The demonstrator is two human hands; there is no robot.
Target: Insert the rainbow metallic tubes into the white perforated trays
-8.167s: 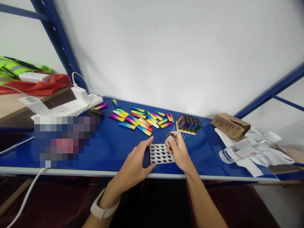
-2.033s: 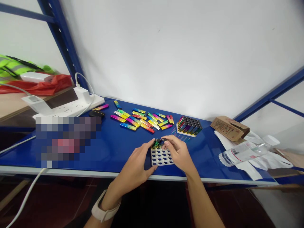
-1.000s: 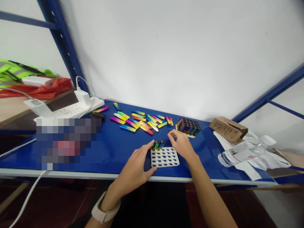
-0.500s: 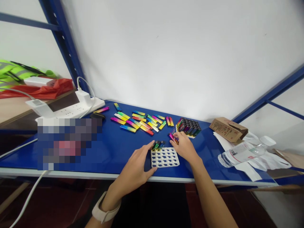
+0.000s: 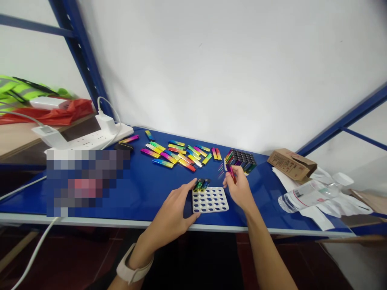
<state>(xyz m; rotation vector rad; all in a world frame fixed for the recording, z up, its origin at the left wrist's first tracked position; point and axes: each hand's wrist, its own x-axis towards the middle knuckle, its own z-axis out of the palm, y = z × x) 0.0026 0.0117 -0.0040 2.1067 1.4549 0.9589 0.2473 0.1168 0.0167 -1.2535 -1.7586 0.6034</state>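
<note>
A white tray with rows of holes (image 5: 211, 200) lies near the front edge of the blue table. Two green and blue lighters (image 5: 202, 185) stand upright in its back left corner. My left hand (image 5: 175, 207) rests at the tray's left side, thumb and fingers apart, holding nothing. Just beyond the tray's right back corner, my right hand (image 5: 240, 187) has its fingers closed on a purple-red lighter (image 5: 231, 173), held tilted. Behind that hand stands a block of packed lighters (image 5: 242, 159). Many shiny multicoloured lighters (image 5: 177, 155) lie scattered behind the tray.
On the right are an opened cardboard box (image 5: 292, 163), a clear bottle (image 5: 308, 195) lying on its side and white paper. A white power strip (image 5: 90, 139) with chargers and cables sits at the left, near a pixelated area. A white wall rises behind the table.
My right hand has moved slightly right, and the purple-red lighter in it is lifted and turned more upright. My left hand and the tray have stayed in place.
</note>
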